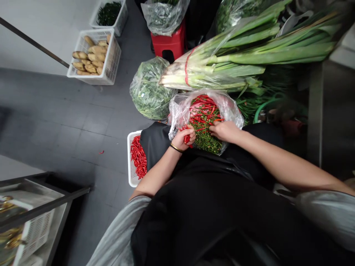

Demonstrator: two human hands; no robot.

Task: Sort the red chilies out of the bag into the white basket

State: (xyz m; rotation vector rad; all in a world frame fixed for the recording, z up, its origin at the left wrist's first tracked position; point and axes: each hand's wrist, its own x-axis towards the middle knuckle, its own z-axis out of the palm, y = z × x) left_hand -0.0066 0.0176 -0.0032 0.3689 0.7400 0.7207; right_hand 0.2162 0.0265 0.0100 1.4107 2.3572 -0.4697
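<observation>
In my lap an open clear plastic bag [179, 107] holds red chili peppers [203, 101] and a heap of green stems [212, 144]. My left hand [184, 138] is closed around several red chilies at the bag's near left edge, their ends poking out past the fingers. Reaching in from the right, my right hand [224, 131] is bent over the stems, its fingertips pinched together with a red chili showing beside them. Left of my knee, a white basket [129, 159] contains loose red chilies [138, 157], partly hidden by my dark apron.
Beyond the bag lie leeks [235, 55] tied with a red band and a bagged bundle of leafy greens [151, 88]. A red stool [169, 40] stands behind. White baskets [111, 70] sit by the wall; a metal rack [63, 199] is at left.
</observation>
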